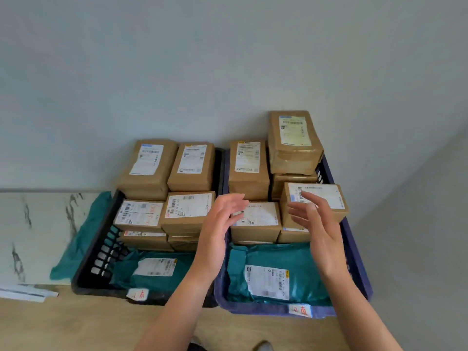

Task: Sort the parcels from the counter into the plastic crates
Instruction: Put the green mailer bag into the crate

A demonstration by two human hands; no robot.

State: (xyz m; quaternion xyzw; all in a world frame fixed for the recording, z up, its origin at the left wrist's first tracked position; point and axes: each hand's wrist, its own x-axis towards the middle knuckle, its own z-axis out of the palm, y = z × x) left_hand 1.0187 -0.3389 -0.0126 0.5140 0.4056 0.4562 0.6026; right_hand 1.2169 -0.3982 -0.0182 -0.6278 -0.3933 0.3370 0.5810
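Note:
Two plastic crates stand side by side against the wall: a black crate (pixel 101 252) on the left and a blue crate (pixel 354 262) on the right. Both are packed with stacked brown parcels with white labels, such as the tall stack (pixel 293 143) at the back right. A teal mailer bag (pixel 157 272) lies in the front of the black crate, another teal mailer bag (pixel 286 274) in the front of the blue one. My left hand (pixel 220 226) and my right hand (pixel 316 221) hover above the blue crate, palms facing each other, fingers straight, holding nothing.
A marble-patterned counter slab (pixel 33 231) lies to the left, with a teal bag (pixel 83 231) wedged between it and the black crate. White papers (pixel 25 292) sit at its front edge. The crates rest on a wooden surface (pixel 76 323). Grey walls close in behind and on the right.

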